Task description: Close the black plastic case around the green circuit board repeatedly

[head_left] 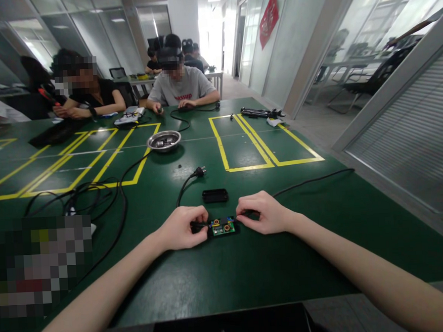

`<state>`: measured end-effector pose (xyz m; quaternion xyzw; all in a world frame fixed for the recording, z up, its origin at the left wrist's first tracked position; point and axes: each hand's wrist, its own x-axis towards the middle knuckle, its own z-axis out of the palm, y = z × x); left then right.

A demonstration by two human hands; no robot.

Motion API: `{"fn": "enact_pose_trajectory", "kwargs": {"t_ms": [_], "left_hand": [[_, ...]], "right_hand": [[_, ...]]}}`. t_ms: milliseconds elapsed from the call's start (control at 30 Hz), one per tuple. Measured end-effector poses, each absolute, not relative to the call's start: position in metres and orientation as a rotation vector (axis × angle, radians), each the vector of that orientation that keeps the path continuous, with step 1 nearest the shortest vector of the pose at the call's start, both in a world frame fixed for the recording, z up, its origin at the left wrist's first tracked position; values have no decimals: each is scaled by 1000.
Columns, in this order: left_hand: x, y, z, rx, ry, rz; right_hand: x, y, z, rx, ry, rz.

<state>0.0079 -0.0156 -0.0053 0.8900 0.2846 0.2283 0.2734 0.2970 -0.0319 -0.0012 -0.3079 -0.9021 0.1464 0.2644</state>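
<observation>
A small green circuit board (224, 229) with copper-coloured ring coils lies in a black case half on the table, between my two hands. My left hand (185, 227) is closed on the black cable at the board's left end; that cable leads to a black power plug (199, 172) beyond the hand. At the right end, my right hand (263, 213) pinches another black cable (311, 179), which runs off to the right. Just behind the board sits the other half of the case, a black cover (214, 195), lying with its hollow side up.
A metal bowl (164, 140) with small metal parts stands farther back. Coiled black cables (85, 195) lie at left, near a blurred-out patch. Yellow tape (249, 168) marks the green table (176, 287). A folded black tripod (261, 113) lies at the far edge. People sit opposite.
</observation>
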Motion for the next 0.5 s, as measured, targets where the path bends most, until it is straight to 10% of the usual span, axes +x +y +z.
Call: {"fn": "enact_pose_trajectory", "kwargs": {"t_ms": [500], "left_hand": [[9, -15, -3, 2407, 942, 624]], "right_hand": [[289, -26, -9, -1130, -2445, 363]]}}
